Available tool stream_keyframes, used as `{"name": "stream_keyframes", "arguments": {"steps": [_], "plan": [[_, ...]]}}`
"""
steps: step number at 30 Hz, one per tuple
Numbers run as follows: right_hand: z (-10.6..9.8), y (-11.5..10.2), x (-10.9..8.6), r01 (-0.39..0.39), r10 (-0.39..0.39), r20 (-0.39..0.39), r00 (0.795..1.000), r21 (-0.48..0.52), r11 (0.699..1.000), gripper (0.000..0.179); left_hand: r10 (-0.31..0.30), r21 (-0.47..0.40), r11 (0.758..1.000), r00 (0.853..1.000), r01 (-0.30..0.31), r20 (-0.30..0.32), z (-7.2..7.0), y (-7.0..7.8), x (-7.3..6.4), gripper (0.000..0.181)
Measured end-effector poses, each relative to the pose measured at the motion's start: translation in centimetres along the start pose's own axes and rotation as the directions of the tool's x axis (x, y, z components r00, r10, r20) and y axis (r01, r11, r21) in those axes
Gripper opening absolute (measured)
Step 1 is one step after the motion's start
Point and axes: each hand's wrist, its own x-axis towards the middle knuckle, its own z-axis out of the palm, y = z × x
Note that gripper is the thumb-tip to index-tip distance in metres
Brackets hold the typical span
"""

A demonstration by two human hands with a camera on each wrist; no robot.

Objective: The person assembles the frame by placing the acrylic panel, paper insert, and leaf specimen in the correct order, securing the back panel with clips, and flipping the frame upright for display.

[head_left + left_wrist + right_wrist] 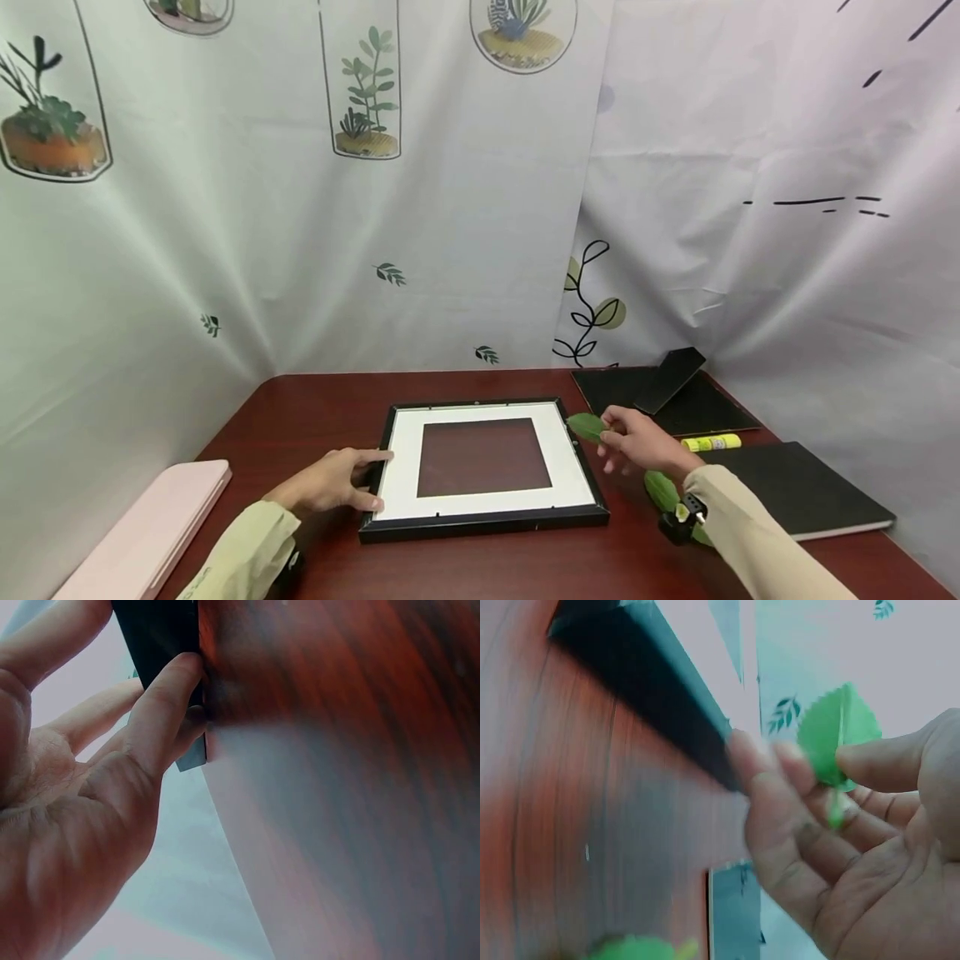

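Note:
A black picture frame (487, 527) with a white mat (483, 507) lies flat on the table, the dark red tabletop showing through its window. My left hand (330, 482) holds the frame's left side, thumb and forefinger over its top. In the left wrist view, other fingers (161, 712) lie against the black outer edge. Near the frame's right side, my right hand (643, 442) pinches a green leaf (585, 427) between thumb and fingers. The right wrist view shows the toothed leaf (825, 742) upright, its short stem pointing down.
More green leaves (662, 490) lie under the right wrist. Behind them are a yellow glue stick (711, 442), a black book-like slab (802, 487) and a black backing board (611, 383) with a stand leg (672, 379). A pink case (150, 525) sits at the left edge.

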Motion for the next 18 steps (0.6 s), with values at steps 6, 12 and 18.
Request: {"name": "stream_keyframes", "arguments": {"steps": [6, 12, 18], "plan": [[1.5, -0.7, 1.0, 0.022, -0.023, 0.015, 1.0, 0.095, 0.995, 0.028, 0.012, 0.0, 1.0, 1.0, -0.012, 0.012, 0.0, -0.2, 0.1, 0.079], [3.6, -1.3, 2.4, 0.091, -0.091, -0.044, 0.995, -0.002, 0.996, 0.027, 0.027, -0.005, 1.0, 1.0, -0.027, 0.013, 0.1, -0.2, 0.1, 0.079], [6.0, -2.3, 4.5, 0.072, -0.079, -0.146, 0.986, -0.055, 0.996, 0.013, 0.018, -0.005, 1.0, 1.0, -0.018, 0.014, -0.1, -0.1, -0.1, 0.079]]}}
